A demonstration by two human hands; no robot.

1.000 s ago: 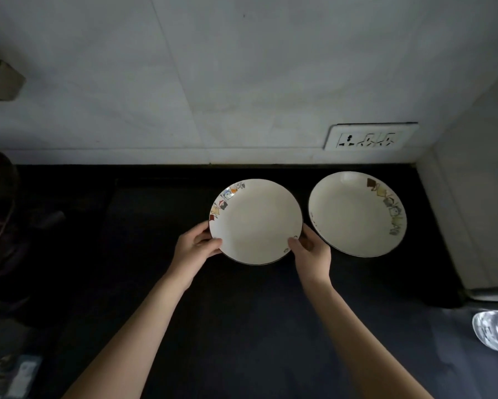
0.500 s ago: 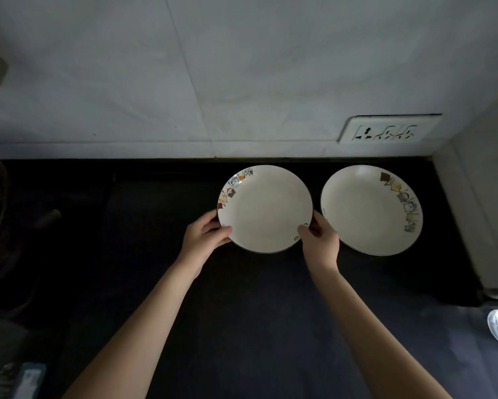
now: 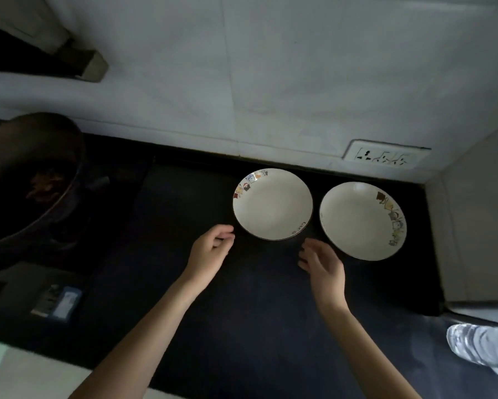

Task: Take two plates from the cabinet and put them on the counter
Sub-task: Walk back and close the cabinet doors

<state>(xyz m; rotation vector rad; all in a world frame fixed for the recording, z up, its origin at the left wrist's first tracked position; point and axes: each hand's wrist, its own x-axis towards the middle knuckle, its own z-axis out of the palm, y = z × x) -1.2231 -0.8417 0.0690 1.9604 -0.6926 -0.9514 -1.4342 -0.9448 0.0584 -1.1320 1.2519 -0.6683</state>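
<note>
Hovering empty, left hand (image 3: 210, 251) with its grip loosely curled, just off the left plate (image 3: 272, 204) | right hand (image 3: 322, 264) grip spread wide, holding nothing, below the gap between plates | right plate (image 3: 363, 220) just beside the left one, both flat on the dark table (image 3: 242, 312) near the wall | socket (image 3: 384, 158) above.
</note>
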